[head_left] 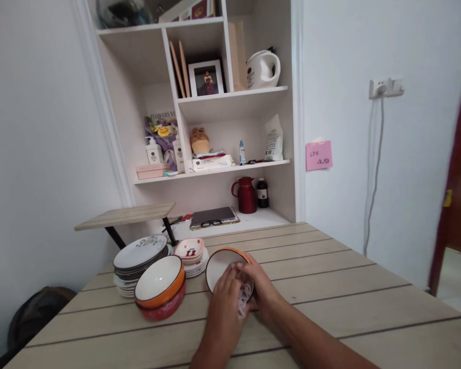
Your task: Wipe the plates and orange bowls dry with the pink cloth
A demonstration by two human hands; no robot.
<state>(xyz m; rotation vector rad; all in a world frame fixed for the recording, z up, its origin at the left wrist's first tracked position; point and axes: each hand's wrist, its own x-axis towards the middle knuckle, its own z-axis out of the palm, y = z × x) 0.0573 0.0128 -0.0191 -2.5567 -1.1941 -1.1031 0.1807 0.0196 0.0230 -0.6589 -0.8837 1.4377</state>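
Observation:
A bowl (217, 267) with a white inside and an orange rim is tilted toward me above the wooden table. My right hand (262, 283) is closed around its right side, thumb near the rim. My left hand (226, 293) reaches over the bowl's front edge with curled fingers, closed on a crumpled pale cloth (245, 300). Part of that cloth hangs down between the two hands. To the left stand an orange bowl (159, 279) and, beneath it, a red bowl (162, 310). My hands hide the bowl's lower right part.
Left on the table (330, 287) are a stack of plates (138, 253) and small pink bowls (189, 249) on white saucers (198, 268). A small raised stand (126, 215) is behind them. Shelves hold a red jug (247, 196) and a dark laptop (212, 217).

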